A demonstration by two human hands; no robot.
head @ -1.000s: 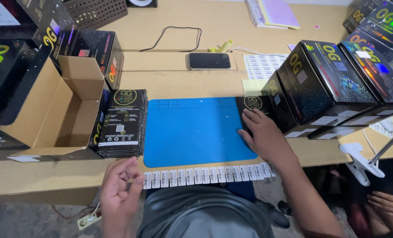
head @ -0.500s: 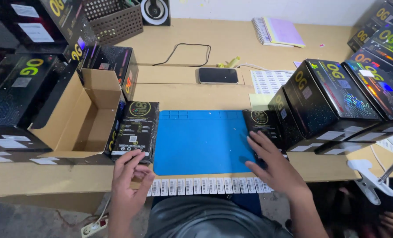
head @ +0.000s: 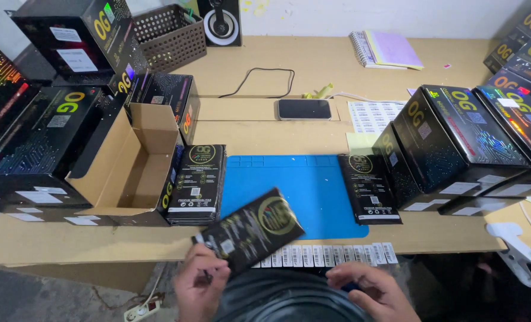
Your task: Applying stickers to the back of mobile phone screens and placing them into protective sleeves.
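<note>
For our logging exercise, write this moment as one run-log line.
left hand: holds black flat packet, tilted | right hand: empty, near label strip | blue mat: bare | packet stack: left of mat

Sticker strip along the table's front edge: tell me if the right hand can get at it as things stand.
Probably yes. The right hand hangs just below the sticker strip, palm down, with nothing between them; the black packet in the left hand covers only the strip's left end.

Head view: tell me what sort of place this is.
Probably a small packing or labelling bench for boxed goods. Big black cartons crowd a tan desk, a blue work mat lies in the middle, and a strip of barcode stickers lines the near edge. The left hand holds a flat black packet.
</note>
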